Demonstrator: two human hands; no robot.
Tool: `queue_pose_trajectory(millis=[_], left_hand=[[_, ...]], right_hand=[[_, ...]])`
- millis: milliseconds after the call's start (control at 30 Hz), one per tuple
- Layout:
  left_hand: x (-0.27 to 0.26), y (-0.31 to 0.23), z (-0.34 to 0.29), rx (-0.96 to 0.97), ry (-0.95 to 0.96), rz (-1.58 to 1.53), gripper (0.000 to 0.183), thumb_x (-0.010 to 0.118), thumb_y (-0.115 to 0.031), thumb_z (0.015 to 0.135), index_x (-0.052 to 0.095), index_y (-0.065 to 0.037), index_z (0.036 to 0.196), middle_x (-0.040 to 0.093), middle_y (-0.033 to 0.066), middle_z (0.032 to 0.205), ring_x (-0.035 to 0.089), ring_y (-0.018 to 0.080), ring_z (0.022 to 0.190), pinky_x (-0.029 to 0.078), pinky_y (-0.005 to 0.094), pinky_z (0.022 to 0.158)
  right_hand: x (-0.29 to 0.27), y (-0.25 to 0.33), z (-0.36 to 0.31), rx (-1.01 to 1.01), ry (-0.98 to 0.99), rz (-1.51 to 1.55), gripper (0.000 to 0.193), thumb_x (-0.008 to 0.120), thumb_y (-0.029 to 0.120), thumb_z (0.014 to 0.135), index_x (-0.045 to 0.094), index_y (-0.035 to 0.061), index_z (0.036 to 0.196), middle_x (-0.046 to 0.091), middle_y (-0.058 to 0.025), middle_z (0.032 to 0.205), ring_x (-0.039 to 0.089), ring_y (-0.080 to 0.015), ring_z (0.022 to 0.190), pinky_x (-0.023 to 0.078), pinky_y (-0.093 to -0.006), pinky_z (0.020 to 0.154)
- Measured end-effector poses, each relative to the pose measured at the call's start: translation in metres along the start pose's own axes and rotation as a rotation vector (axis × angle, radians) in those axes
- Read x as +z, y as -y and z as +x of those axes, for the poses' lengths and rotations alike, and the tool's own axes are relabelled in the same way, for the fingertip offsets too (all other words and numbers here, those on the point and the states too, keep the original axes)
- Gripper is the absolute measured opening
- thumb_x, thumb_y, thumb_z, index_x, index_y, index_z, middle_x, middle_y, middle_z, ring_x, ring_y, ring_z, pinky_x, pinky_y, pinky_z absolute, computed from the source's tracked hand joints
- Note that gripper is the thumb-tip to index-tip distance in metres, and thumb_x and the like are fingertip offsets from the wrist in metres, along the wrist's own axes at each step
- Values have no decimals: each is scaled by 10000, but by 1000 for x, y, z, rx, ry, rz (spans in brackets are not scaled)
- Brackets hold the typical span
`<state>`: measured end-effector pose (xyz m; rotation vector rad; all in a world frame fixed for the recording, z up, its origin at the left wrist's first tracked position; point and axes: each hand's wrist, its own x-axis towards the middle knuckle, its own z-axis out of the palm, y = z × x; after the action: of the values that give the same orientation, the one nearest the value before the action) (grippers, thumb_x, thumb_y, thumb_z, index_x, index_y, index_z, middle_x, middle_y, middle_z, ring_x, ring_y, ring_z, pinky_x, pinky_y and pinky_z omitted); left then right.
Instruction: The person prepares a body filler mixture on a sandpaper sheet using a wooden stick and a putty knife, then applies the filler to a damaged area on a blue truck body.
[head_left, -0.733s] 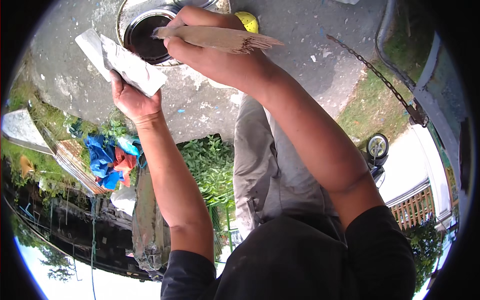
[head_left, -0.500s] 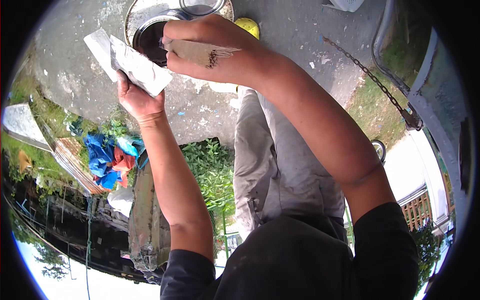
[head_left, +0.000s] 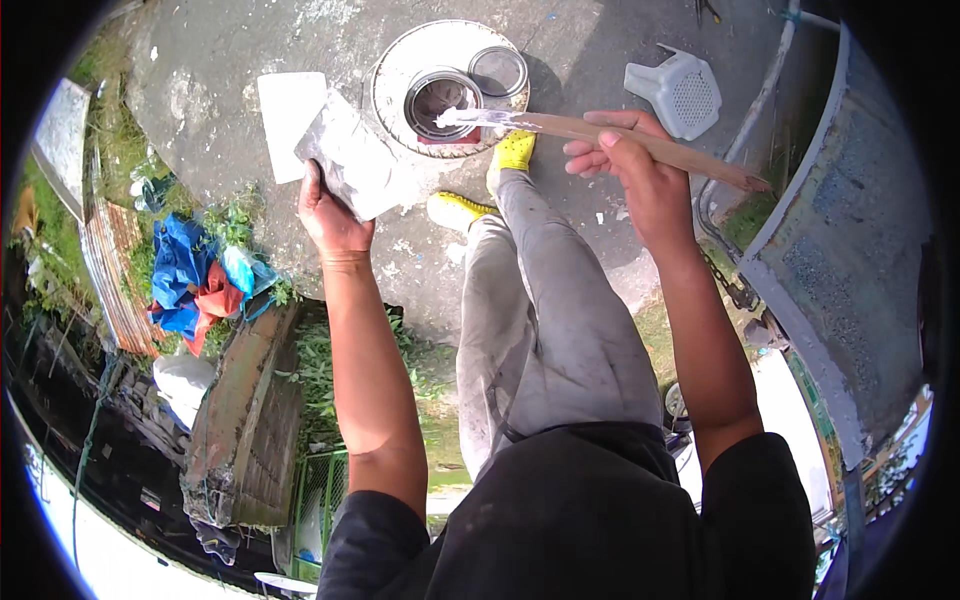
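Note:
My left hand (head_left: 336,222) grips a folded white sheet (head_left: 345,150) by its near edge, thumb on top. A wooden stick (head_left: 600,136) lies across my right hand (head_left: 645,190), clamped by the thumb, with its ragged end pointing right. White paste (head_left: 452,118) coats the stick's left tip, which is in front of an open metal can (head_left: 411,98). The can's inside looks dark with pale smears. Beside it rests a round metal lid (head_left: 498,72). Both stand on a round whitish top (head_left: 398,62).
Yellow shoes (head_left: 514,152) are on my feet near the round top. An upturned white plastic stool (head_left: 680,95) sits at the right, by a grey metal panel (head_left: 840,240). Blue and red cloths or sheeting (head_left: 180,265) lie in the greenery at the left.
My right hand has moved right, away from the can, and the stick now lies crosswise with its pasted tip showing. The left hand and sheet are lower and farther right.

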<state>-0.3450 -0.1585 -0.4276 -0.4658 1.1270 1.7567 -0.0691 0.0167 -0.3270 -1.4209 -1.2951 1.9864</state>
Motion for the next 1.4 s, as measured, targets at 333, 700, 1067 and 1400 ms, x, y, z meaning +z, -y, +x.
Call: queue_pose_trajectory(millis=[333,700,1067,1400], left_hand=[[57,-60,-156,132,-63,-108,373,526,-284,994,535,-19,1257,621,136,1237,617,256,1117,501,406,978],[152,-96,-309,303,223,-346,445,407,-331,1049,482,10,1324,602,162,1276,604,278,1156,473,422,1030],[153,-107,-440,371,222,-509,409,436,-288,1032,493,16,1298,624,165,1221,642,294,1086,514,453,971],[116,-96,-445,281,277,-585,409,448,-254,1023,469,48,1299,625,192,1203,654,310,1075,542,478,939]], right_hand=[[-56,152,-85,117,1,479,362,486,324,981,624,0,1063,681,-119,839,601,-188,702,448,-317,663],[-25,274,-231,-205,169,442,375,469,353,992,641,24,1044,625,-72,728,506,-145,580,395,-294,554],[-23,279,-328,-525,336,275,311,540,325,928,577,40,1045,669,-106,762,635,-211,643,476,-344,565],[2,307,-418,-1063,450,-346,371,634,255,861,551,-64,1031,638,-203,817,663,-299,646,559,-427,603]])
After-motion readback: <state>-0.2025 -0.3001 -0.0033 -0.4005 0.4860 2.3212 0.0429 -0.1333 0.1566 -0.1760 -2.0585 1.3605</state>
